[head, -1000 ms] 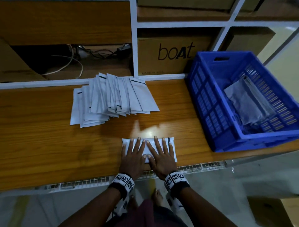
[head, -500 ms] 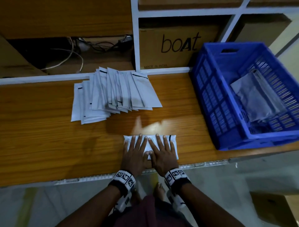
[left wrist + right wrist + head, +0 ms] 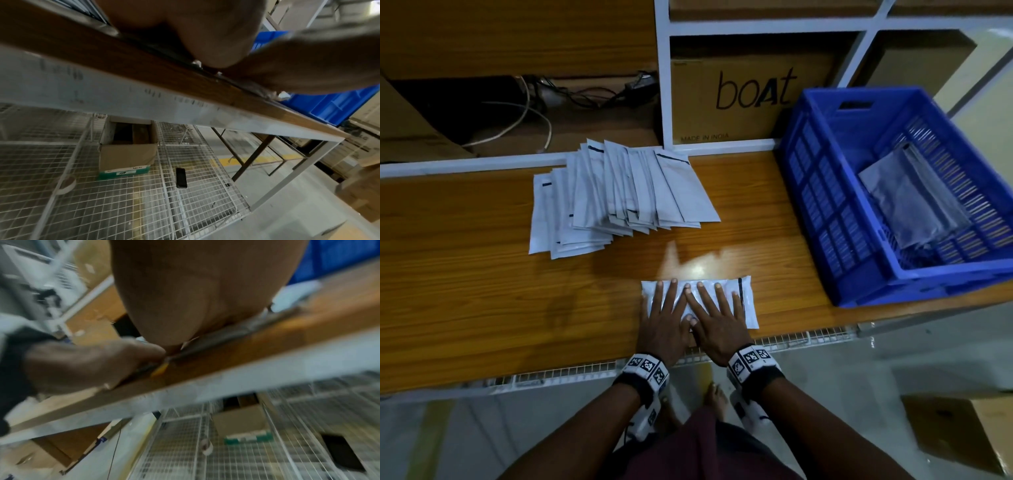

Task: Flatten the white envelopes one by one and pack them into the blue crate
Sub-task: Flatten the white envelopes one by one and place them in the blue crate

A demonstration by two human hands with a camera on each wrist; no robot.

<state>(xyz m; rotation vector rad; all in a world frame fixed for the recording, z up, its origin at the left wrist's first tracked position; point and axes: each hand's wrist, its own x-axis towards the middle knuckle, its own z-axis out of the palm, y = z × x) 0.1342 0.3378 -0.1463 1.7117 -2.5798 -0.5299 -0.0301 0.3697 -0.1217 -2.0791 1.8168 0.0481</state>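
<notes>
A white envelope (image 3: pixel 746 301) lies crosswise near the front edge of the wooden table (image 3: pixel 465 291). Both hands press flat on it side by side, fingers straight and spread: my left hand (image 3: pixel 662 315) on its left half, my right hand (image 3: pixel 717 315) on its right half. A fanned pile of white envelopes (image 3: pixel 619 195) lies further back on the table. The blue crate (image 3: pixel 825 192) stands at the right with flattened envelopes (image 3: pixel 911 202) inside. In both wrist views only the palm heels (image 3: pixel 205 32) (image 3: pixel 195 288) on the table edge show.
Cardboard boxes, one marked "boAt" (image 3: pixel 750 92), and cables (image 3: pixel 534 102) fill the shelf behind the table. A wire-mesh shelf (image 3: pixel 102 203) with a box (image 3: pixel 127 154) runs under the table. Another cardboard box (image 3: pixel 962 435) stands on the floor at the right.
Both hands stay flat on the envelope, their fingers drawn slightly closer together. The head view has shifted a little; the pile and the crate have not moved.
</notes>
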